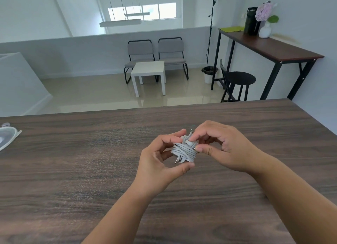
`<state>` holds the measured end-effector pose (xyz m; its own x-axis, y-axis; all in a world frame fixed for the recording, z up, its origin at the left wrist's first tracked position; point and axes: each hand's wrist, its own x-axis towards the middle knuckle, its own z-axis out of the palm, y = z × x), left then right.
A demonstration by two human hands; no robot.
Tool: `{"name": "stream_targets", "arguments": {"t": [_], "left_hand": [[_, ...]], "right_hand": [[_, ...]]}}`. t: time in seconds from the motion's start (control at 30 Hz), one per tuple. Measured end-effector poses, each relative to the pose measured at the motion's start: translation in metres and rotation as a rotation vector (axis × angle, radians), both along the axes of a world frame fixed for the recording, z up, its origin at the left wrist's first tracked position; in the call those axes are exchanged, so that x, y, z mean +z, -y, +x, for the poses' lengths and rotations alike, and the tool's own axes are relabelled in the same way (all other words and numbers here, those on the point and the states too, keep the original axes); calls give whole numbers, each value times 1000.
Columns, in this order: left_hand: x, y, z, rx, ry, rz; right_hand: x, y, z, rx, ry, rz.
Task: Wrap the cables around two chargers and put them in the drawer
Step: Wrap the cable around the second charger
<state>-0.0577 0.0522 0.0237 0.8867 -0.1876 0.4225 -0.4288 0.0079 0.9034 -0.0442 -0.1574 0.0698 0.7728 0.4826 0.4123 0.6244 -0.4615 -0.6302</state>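
At the far left edge of the desk point(73, 171) there's a whitish, see-through thing point(7, 136) lying flat, cut off by the frame, so I can't really tell what it is. Moving toward the middle, both hands are up over the wood and working on the same little bundle. The left hand point(156, 163) is curled around the charger point(184, 151), with the thumb tucked under its near side and the fingers on the far side, so it's properly gripping it. The white cable point(180, 149) is wound round the charger in a bunch of crisscrossing loops, and a metal prong pokes out at the bottom of the bundle. The right hand point(224, 147) comes in from the other side with its fingers bent, pinching the loose end of the cable at the top of the bundle between thumb and fingertip. No drawer in sight, and I can only see the one charger. Back in the room, there are two grey chairs point(156, 56) behind a small white table point(148, 70), then a small bin point(209, 73) with a dark liner, a black stool point(240, 79), and off to the right a tall table point(273, 47) with a white vase point(265, 29) holding a pinkish flower.
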Motion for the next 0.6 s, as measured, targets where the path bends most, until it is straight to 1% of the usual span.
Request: {"name": "stream_targets", "arguments": {"t": [0.1,0.17,0.23,0.33,0.47,0.53,0.6], "left_hand": [[1,0,0,53,100,105],[0,0,2,96,177,164],[-1,3,4,143,261,221],[-4,7,4,203,347,266],[-6,7,5,248,431,321],[-6,6,7,271,499,348],[-5,6,8,306,590,396]], "right_hand": [[1,-1,-2,-40,-13,-33],[4,-3,-3,-93,-76,-20],[8,-8,-5,-157,-140,11],[13,-15,-6,-250,-177,68],[16,-20,-6,-323,-234,128],[17,-22,-6,-353,-274,197],[19,-25,-7,-379,-283,208]]}}
